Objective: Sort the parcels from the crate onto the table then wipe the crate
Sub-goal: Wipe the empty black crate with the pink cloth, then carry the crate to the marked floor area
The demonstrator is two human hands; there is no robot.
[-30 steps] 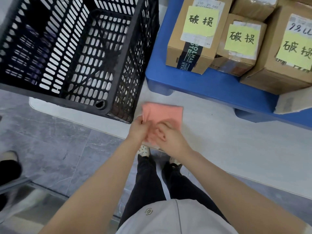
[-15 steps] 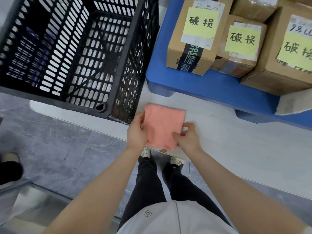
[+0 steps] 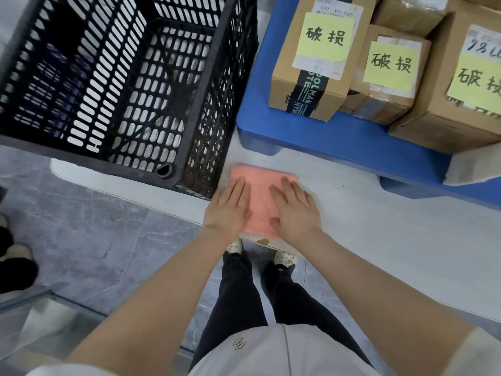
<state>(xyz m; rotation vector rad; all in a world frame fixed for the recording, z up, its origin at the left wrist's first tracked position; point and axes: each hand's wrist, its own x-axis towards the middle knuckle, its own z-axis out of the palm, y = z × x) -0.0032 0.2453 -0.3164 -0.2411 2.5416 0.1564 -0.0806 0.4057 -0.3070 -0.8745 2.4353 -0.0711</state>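
A folded pink cloth (image 3: 260, 191) lies flat on the white table (image 3: 379, 240) near its front edge. My left hand (image 3: 230, 207) rests palm-down on the cloth's left side, and my right hand (image 3: 294, 210) rests palm-down on its right side; both have fingers extended flat. The black slatted crate (image 3: 122, 85) stands on the table's left end, just left of the cloth, with nothing visible inside. Brown cardboard parcels (image 3: 320, 61) with yellow notes sit on a blue platform (image 3: 325, 142) at the back right.
The table's front edge runs diagonally just below my hands, with grey floor tiles (image 3: 89, 226) and my feet beneath. A pale box corner (image 3: 471, 166) juts out at the right of the blue platform. Dark shoes (image 3: 13, 261) show at the far left.
My hands went from pinching and folding the pink cloth to lying flat on top of it. The cloth now lies folded and flat on the table.
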